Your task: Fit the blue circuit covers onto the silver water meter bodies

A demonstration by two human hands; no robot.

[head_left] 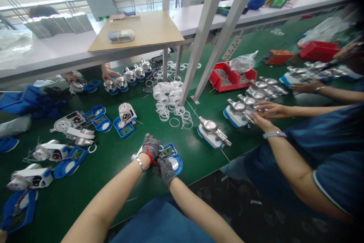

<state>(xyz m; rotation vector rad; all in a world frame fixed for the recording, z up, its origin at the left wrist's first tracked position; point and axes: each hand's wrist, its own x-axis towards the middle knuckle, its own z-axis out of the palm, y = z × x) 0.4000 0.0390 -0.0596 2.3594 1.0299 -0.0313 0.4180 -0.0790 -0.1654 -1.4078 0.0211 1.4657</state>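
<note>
My left hand [151,147], in a grey glove, is closed over the white and silver half of an opened device [134,157], which it mostly hides. Beside it, my right hand [166,171], also gloved, has its fingers curled in at the joint between the two halves. What those fingertips pinch is hidden. The device's blue shell [178,156] lies open to the right, with a green circuit board [168,149] and a white disc showing inside. Another opened device [127,113] stands just beyond my left hand.
White rings [170,97] lie heaped ahead, near metal posts [196,46]. Opened devices [51,150] line the left side. A closed silver-topped device [212,131] sits to the right. Red bins [227,80] stand behind it. Co-workers' hands [265,114] handle similar devices at right and far left.
</note>
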